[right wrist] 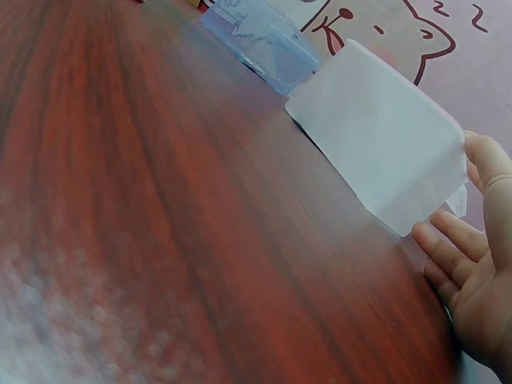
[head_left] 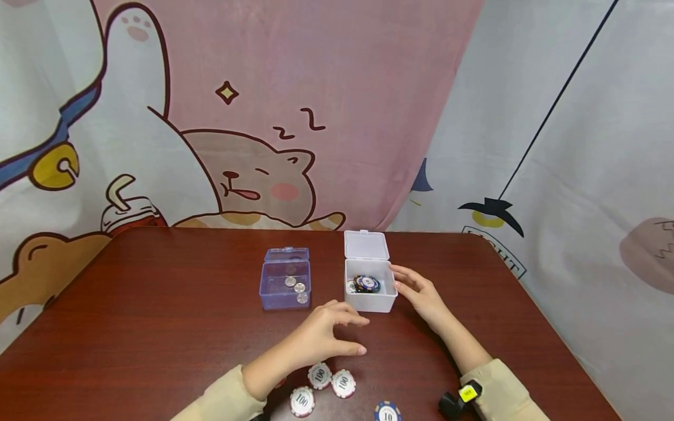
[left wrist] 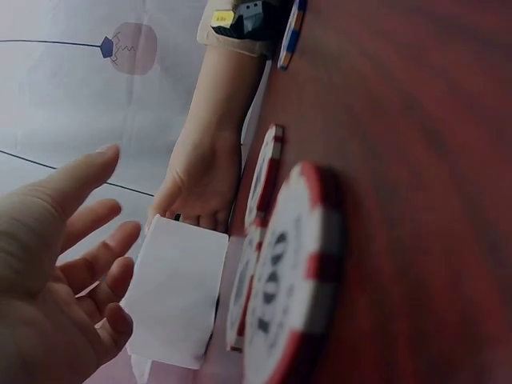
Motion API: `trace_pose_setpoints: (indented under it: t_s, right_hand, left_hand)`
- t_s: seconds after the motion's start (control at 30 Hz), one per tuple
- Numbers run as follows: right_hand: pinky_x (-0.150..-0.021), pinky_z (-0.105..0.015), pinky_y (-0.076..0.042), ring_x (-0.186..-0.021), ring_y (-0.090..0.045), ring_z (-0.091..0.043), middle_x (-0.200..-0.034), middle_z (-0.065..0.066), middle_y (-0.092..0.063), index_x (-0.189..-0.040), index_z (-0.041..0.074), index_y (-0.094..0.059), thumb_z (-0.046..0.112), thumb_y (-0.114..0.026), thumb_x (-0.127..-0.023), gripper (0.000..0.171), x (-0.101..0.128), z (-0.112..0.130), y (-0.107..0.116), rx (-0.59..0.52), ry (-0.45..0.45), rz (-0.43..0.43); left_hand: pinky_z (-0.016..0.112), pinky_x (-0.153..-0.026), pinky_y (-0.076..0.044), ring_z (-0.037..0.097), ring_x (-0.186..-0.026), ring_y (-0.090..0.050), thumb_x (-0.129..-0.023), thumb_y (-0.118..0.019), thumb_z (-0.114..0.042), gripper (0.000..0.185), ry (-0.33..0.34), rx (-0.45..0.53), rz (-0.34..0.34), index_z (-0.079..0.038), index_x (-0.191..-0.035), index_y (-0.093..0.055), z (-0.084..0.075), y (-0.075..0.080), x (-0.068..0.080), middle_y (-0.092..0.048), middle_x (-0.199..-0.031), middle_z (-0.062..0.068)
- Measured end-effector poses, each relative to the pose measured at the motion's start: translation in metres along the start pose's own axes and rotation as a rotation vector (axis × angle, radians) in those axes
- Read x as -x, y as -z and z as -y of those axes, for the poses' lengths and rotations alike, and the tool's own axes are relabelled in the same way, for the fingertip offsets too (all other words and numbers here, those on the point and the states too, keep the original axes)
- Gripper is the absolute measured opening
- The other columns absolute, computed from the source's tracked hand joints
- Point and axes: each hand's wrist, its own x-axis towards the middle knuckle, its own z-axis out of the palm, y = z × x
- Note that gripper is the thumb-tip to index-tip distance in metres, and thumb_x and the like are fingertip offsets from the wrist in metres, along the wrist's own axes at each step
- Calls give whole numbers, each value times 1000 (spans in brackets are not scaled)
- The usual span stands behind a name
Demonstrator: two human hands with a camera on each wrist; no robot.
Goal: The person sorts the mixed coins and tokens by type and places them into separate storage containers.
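Observation:
An open white box (head_left: pixel 370 301) holds several poker chips (head_left: pixel 365 283), its lid (head_left: pixel 365 244) tipped back. My right hand (head_left: pixel 396 278) rests against the box's right wall with straight fingers; in the right wrist view this hand (right wrist: pixel 472 240) sits beside the same box (right wrist: pixel 376 152). My left hand (head_left: pixel 358 335) hovers just in front of the box, fingers relaxed, holding nothing. Its palm (left wrist: pixel 56 272) faces the box (left wrist: pixel 176 296) in the left wrist view. Three red-and-white 100 chips (head_left: pixel 319 375) lie under that wrist, one of them large in the left wrist view (left wrist: pixel 296 272).
A clear blue box (head_left: pixel 285 286) with three silver coins (head_left: pixel 299 287) stands left of the white one, also visible in the right wrist view (right wrist: pixel 260 36). A blue 10 chip (head_left: pixel 388 412) lies at the near edge of the brown table (head_left: pixel 158 304). Cartoon curtains hang behind.

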Motion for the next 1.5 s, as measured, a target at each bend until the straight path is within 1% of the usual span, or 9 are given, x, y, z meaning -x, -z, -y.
trace_pose_setpoints:
  t_s: [0.43, 0.6, 0.73, 0.8, 0.93, 1.13, 1.27, 1.37, 1.5]
  right_hand:
    - [-86, -20, -44, -120, -48, -44, -131, -31, -50, -134, -8, -47, 1, -55, -95, 41, 2, 10, -3, 17, -13, -4]
    - [-86, -19, -44, -120, -48, -43, -131, -30, -50, -135, -8, -47, 2, -55, -95, 41, 2, 8, -2, 24, -15, -6]
    - [-86, -20, -44, -120, -48, -43, -131, -29, -50, -135, -7, -48, 2, -55, -95, 41, 0, -2, 0, 16, -6, -9]
    - [-86, -20, -44, -120, -49, -41, -131, -28, -51, -135, -5, -49, 3, -56, -95, 41, -2, -9, 1, 12, -4, -14]
    - [-87, -21, -44, -120, -49, -37, -132, -23, -52, -136, 0, -50, 7, -58, -95, 42, -4, -20, 3, 10, -5, -21]
    - [-87, -21, -44, -121, -49, -37, -133, -24, -52, -137, 1, -50, 7, -58, -95, 42, -4, -19, 3, 1, -7, -21]
    - [-87, -20, -43, -121, -47, -42, -132, -29, -50, -135, -6, -48, 2, -55, -95, 41, 0, -2, -1, 6, -12, -11]
    - [-87, -20, -43, -121, -47, -42, -132, -28, -50, -135, -6, -47, 2, -55, -95, 41, 0, -2, 0, 11, -8, -7]
    - [-88, -21, -43, -122, -48, -36, -134, -23, -51, -137, 0, -49, 8, -57, -96, 43, -3, -20, 3, 0, -3, -12]
  left_hand:
    - [17, -84, -39, 0, -95, -49, -70, -85, -29, 46, -86, -102, 211, -12, -111, -72, 6, -4, 19, -64, -101, -11]
    - [27, -95, -38, -3, -95, -50, -69, -86, -28, 44, -83, -116, 244, -15, -109, -73, 8, -6, 25, -63, -98, -14]
    - [23, -91, -38, -3, -94, -48, -66, -88, -27, 45, -57, -116, 270, -15, -108, -74, 10, -7, 29, -63, -98, -15]
    - [17, -83, -38, -2, -93, -46, -65, -89, -26, 47, -47, -115, 278, -14, -108, -74, 10, -7, 30, -62, -98, -15]
    - [17, -83, -37, -2, -94, -47, -62, -90, -25, 48, -57, -144, 285, -15, -106, -75, 11, -8, 31, -60, -97, -15]
    - [21, -84, -34, -4, -95, -45, -58, -91, -28, 49, -68, -227, 297, -20, -104, -76, 11, -9, 32, -55, -95, -19]
    - [20, -83, -33, -5, -93, -44, -57, -91, -28, 45, -64, -240, 310, -22, -100, -77, 9, -9, 32, -54, -93, -21]
    - [19, -83, -32, -7, -91, -43, -57, -91, -28, 43, -72, -249, 323, -23, -97, -77, 6, -7, 31, -54, -92, -22]
    - [17, -81, -32, -8, -88, -42, -58, -90, -29, 40, -91, -274, 332, -24, -96, -77, 5, -7, 30, -55, -90, -22]
